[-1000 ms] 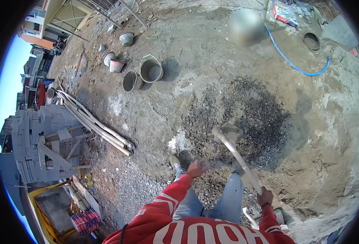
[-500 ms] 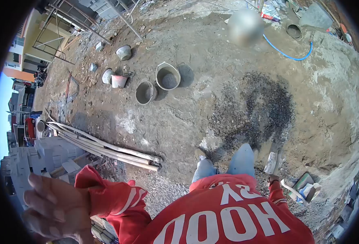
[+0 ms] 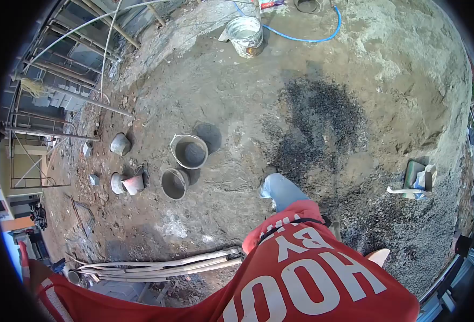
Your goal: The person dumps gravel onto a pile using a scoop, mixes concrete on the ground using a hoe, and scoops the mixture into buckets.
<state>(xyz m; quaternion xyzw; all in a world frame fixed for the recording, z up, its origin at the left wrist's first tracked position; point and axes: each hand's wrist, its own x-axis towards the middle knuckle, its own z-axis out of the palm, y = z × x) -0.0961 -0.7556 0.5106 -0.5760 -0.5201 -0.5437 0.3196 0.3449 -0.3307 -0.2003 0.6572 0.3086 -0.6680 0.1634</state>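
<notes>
- Gravel patch [image 3: 323,121], 1, dark: loose on the ground [image 3: 231,107], between its middle and its right edge; no hand seen on it.
- Left hand [image 3: 35,275], 1: beyond the ground's near left corner, arm stretched out; dim, cut by the view's rim; cannot tell whether the fingers are spread or pressed together, nor whether they pinch anything.
- Right hand, 1: out of sight; fingers cannot be told.
- Pale rounded piece [image 3: 377,257], 1: showing past the red hoodie [image 3: 307,268]; possibly a tool's end, uncertain.
- Buckets [image 3: 183,145], 2: upright, side by side, toward the ground's left edge.
- White-smeared bucket [image 3: 245,49], 1: near the far edge.
- Poles [image 3: 194,266], several: along the near left edge.
- Step in hand, judged: a pause in working the gravel, 1 arm reaching left.
- Next move, judged: calls for steady footing, then hands brought back toward the gravel.
</notes>
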